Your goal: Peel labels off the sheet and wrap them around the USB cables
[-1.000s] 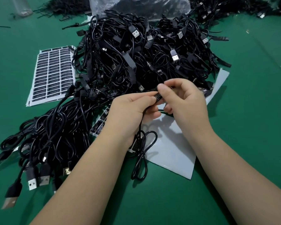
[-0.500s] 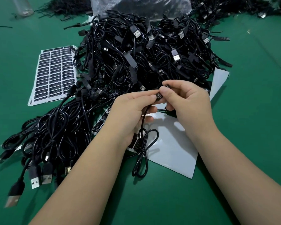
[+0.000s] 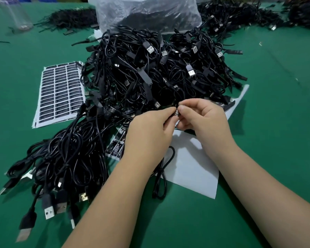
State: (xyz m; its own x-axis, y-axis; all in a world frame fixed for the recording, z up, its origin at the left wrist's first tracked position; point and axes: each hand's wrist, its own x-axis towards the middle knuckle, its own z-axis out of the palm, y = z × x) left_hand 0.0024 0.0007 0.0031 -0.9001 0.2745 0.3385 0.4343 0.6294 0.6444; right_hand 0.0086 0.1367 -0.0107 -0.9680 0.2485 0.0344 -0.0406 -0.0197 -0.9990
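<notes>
The left hand (image 3: 150, 133) and right hand (image 3: 202, 117) are pinching one small black printed label (image 3: 176, 112) between their meeting fingertips, wrapping it around a thin black USB cable (image 3: 161, 174) — the cable is hanging down towards the near edge, equally close to both.

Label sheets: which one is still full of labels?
The label sheet left of the cable pile is full; the sheet under the hands is mostly bare backing.
</notes>
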